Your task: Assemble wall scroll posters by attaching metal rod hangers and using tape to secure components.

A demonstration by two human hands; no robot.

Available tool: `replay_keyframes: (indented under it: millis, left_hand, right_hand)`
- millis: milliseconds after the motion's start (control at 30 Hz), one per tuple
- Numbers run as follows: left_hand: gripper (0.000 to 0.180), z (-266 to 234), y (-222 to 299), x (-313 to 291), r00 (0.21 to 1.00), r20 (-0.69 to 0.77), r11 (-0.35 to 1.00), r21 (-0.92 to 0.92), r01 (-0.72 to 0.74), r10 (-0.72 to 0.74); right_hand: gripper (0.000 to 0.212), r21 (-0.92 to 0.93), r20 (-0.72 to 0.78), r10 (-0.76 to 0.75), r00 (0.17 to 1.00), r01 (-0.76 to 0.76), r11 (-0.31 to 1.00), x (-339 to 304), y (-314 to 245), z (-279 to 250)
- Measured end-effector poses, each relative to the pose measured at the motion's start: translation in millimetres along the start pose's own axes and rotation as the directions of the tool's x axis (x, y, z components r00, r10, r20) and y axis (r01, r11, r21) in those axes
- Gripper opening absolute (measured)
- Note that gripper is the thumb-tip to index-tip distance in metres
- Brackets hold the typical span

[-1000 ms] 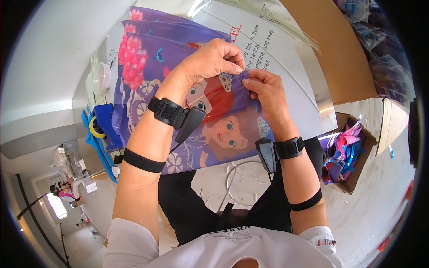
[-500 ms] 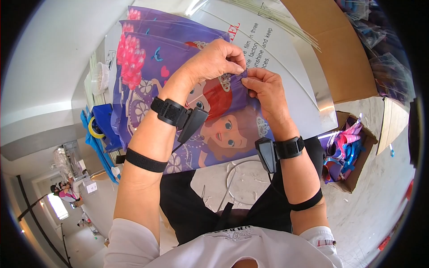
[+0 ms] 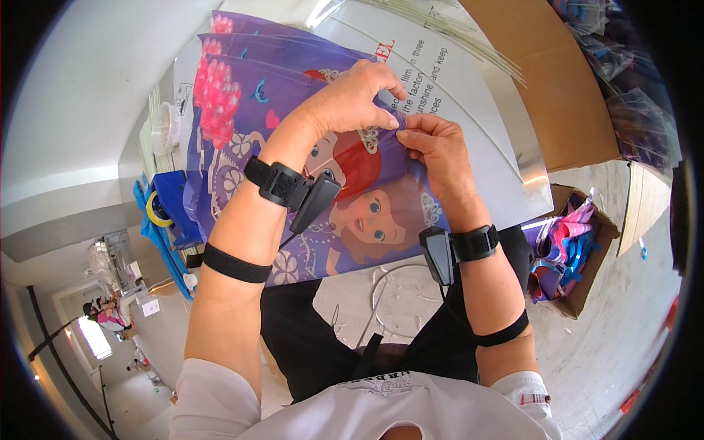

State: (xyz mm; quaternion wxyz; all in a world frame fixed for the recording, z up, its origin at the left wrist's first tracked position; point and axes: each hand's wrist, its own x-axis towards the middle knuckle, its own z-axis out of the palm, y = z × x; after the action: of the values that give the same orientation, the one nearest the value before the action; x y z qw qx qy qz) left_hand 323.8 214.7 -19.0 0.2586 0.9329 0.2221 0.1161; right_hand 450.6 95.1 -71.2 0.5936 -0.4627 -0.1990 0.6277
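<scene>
Purple printed sheet (image 3: 356,165), glossy, is your landmark: it lies on the white board (image 3: 469,172), over your lap, two cartoon faces and a pink balloon cluster on it. Your right hand (image 3: 436,143) is at the sheet's right edge, thumb and forefinger pinched on that edge, other fingers curled. Your left hand (image 3: 359,99) is over the sheet, just left of the right hand; thumb and forefinger are parted, thumb tip near the same edge. Whether that thumb touches the sheet, can't tell.

Your left forearm crosses over the sheet; black tracker (image 3: 315,205) strapped at that wrist. Matching right-wrist unit (image 3: 438,254) sits just off the sheet's lower right.

Around the sheet: bare board shows to its right, one thin rod (image 3: 484,132) slanting across it. Rod bundle (image 3: 455,33) beyond the sheet's upper right. Brown carton (image 3: 543,81) well right of the sheet; small box (image 3: 603,246) with shiny scraps (image 3: 568,242) in it, right of its lower corner. Left of the sheet: blue tape dispenser (image 3: 180,209) with a yellow roll, white cup (image 3: 169,126) above it.
</scene>
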Motion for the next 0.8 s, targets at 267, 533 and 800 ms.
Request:
replay_keyframes:
  millis: [267, 533, 800]
  left_hand:
    - [0.018, -13.3, 3.5, 11.5, 0.873, 0.396, 0.868, -0.282, 0.409, -0.283]
    - [0.011, -15.0, 6.1, 11.9, 0.871, 0.423, 0.843, -0.349, 0.410, -0.249]
    - [0.008, -16.4, 12.3, 11.2, 0.856, 0.422, 0.865, -0.259, 0.430, -0.299]
  right_hand:
    - [0.004, 0.023, -0.064, -0.019, 0.998, 0.020, 1.000, -2.5, 3.7, 4.9]
    - [0.008, 0.009, -0.168, -0.084, 0.982, 0.087, 0.996, -4.6, 7.2, 12.5]
    - [0.009, -0.056, -0.176, -0.107, 0.979, 0.098, 0.994, -4.8, 9.6, 15.0]
